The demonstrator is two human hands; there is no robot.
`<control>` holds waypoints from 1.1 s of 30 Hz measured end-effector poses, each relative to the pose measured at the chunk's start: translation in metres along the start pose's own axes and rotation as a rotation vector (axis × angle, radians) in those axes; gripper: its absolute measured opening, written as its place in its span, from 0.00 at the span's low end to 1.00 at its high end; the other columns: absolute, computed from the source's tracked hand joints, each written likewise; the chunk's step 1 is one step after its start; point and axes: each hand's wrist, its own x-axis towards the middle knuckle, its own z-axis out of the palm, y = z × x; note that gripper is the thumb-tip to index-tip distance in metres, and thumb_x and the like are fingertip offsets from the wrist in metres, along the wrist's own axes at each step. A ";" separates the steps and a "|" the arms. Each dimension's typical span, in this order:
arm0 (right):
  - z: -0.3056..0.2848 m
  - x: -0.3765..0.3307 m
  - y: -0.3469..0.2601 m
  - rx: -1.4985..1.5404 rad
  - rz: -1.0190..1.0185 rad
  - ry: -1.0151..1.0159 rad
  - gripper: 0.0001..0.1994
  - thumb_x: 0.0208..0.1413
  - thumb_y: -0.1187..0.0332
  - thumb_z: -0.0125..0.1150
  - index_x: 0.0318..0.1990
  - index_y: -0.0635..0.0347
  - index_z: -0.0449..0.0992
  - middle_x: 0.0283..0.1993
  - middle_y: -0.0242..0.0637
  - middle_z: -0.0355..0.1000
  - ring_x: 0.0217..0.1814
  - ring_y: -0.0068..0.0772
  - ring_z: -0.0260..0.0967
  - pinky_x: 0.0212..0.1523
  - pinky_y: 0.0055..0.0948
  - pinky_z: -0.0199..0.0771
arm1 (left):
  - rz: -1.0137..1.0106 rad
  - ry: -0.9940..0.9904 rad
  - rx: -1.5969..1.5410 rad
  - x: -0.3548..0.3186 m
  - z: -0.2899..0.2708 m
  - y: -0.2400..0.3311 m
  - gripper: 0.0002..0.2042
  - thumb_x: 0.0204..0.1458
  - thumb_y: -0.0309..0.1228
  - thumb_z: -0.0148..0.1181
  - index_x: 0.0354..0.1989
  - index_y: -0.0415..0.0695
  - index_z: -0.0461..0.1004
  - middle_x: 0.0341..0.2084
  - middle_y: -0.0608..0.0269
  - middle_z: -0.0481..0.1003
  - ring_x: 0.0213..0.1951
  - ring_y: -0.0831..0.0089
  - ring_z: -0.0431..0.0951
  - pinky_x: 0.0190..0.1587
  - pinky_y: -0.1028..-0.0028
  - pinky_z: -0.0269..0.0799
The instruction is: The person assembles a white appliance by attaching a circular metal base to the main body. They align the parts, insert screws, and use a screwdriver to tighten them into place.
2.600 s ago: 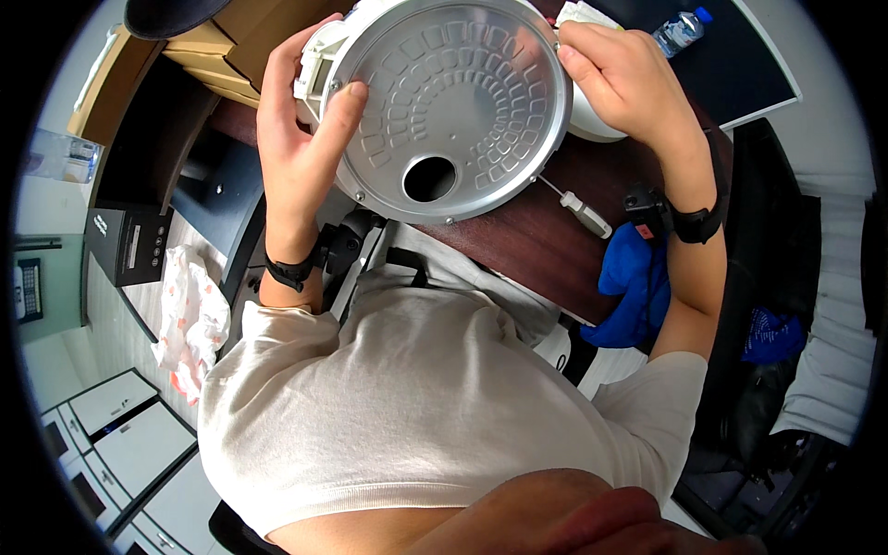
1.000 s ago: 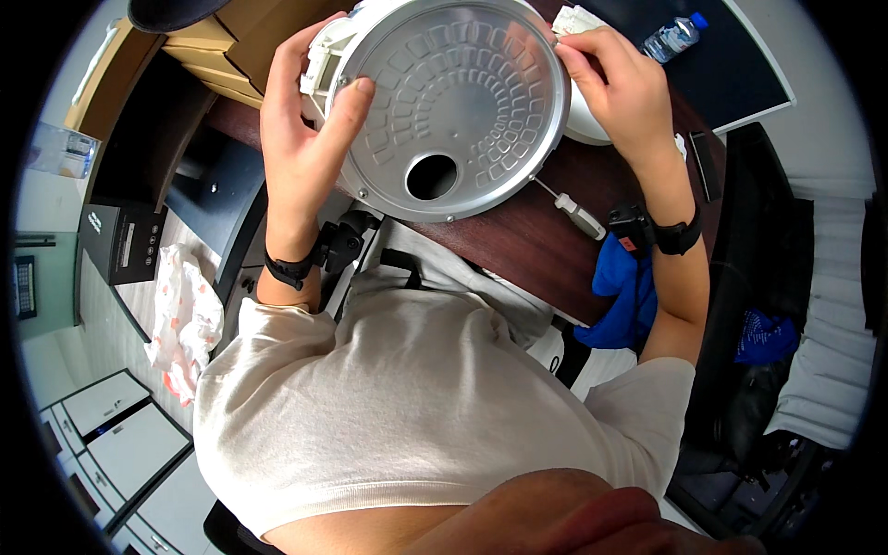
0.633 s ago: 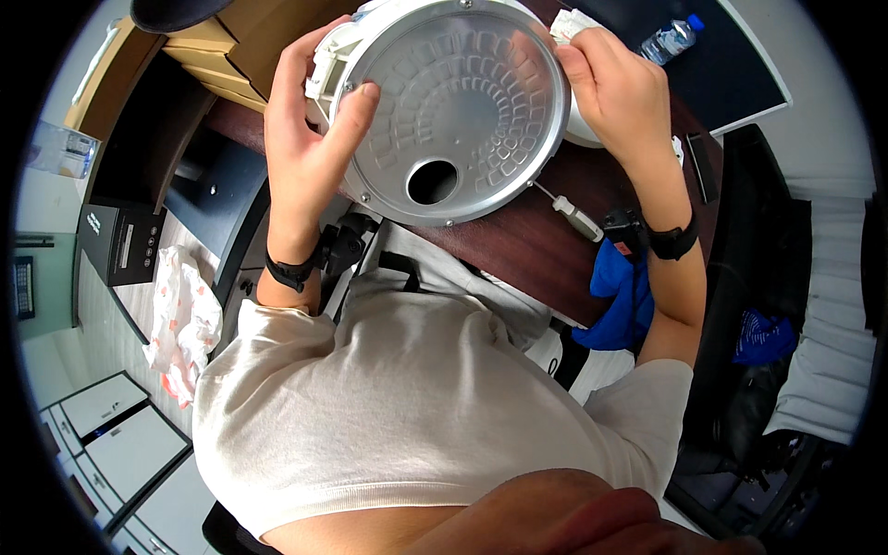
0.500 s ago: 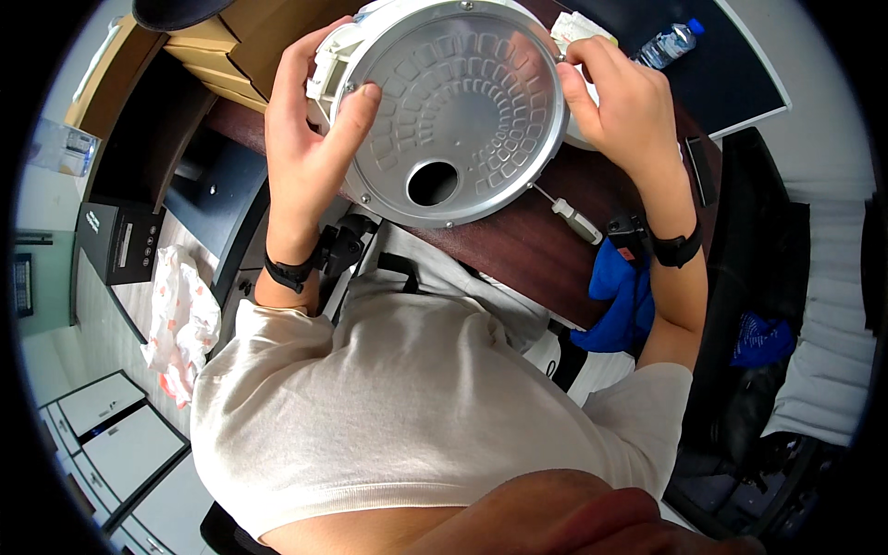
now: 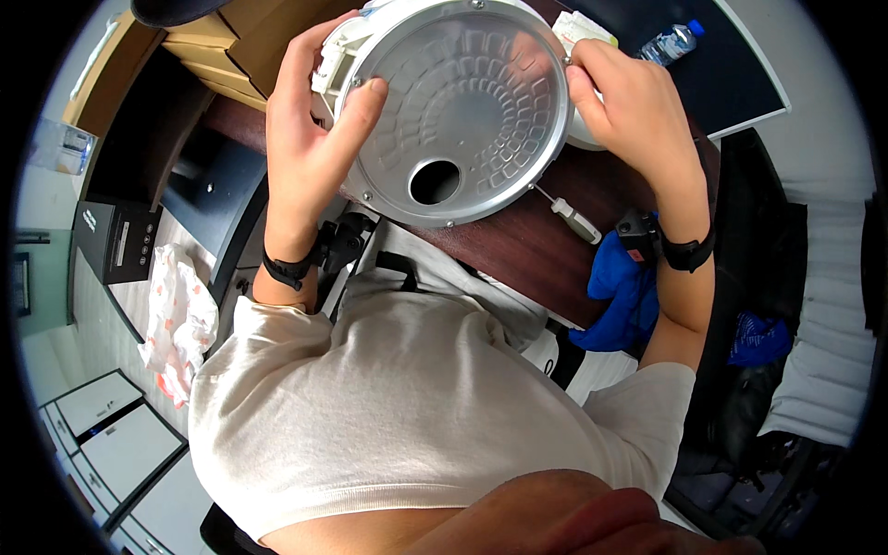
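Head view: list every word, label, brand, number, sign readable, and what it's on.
Nothing legible to quote.
Black box: white print, too small.
Bottle: label blurred.
Far-right blue cloth: white marks, too small.
Right wrist device: red label, too small.
Metal disc: embossed, no visible print.

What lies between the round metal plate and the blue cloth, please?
In the head view, a pale-handled screwdriver lies on the dark reddish table between the metal plate and the blue cloth.
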 end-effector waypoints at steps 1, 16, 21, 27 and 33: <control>-0.001 0.000 0.000 -0.015 -0.022 -0.005 0.09 0.60 0.65 0.54 0.30 0.58 0.71 0.24 0.43 0.71 0.24 0.48 0.71 0.25 0.38 0.71 | 0.000 0.001 0.009 0.001 0.000 -0.001 0.26 0.52 0.38 0.63 0.57 0.37 0.69 0.57 0.51 0.72 0.57 0.65 0.72 0.61 0.67 0.63; -0.006 -0.005 -0.002 -0.058 0.035 0.004 0.09 0.61 0.63 0.57 0.35 0.58 0.73 0.29 0.41 0.73 0.26 0.43 0.74 0.26 0.35 0.73 | 0.001 -0.014 -0.002 0.000 0.003 0.004 0.28 0.52 0.41 0.63 0.58 0.36 0.68 0.57 0.51 0.72 0.58 0.64 0.72 0.61 0.66 0.64; -0.003 -0.008 0.000 -0.170 -0.112 0.043 0.06 0.59 0.67 0.58 0.38 0.58 0.71 0.34 0.38 0.71 0.28 0.39 0.74 0.27 0.32 0.74 | 0.008 -0.012 0.004 0.000 0.004 0.004 0.28 0.53 0.41 0.63 0.58 0.36 0.69 0.57 0.52 0.72 0.58 0.64 0.72 0.61 0.67 0.64; 0.009 -0.012 -0.002 -0.219 -0.052 0.039 0.05 0.59 0.68 0.58 0.38 0.58 0.70 0.31 0.38 0.69 0.26 0.39 0.74 0.26 0.32 0.74 | 0.000 -0.021 0.019 0.000 0.008 0.010 0.27 0.53 0.40 0.62 0.59 0.37 0.69 0.56 0.52 0.72 0.57 0.65 0.72 0.61 0.67 0.64; 0.013 -0.012 0.005 -0.197 -0.042 0.057 0.07 0.59 0.65 0.59 0.37 0.57 0.70 0.31 0.38 0.69 0.26 0.39 0.74 0.25 0.33 0.74 | 0.010 -0.018 0.018 0.000 0.009 0.008 0.27 0.53 0.39 0.62 0.59 0.38 0.69 0.56 0.52 0.72 0.57 0.65 0.72 0.61 0.67 0.64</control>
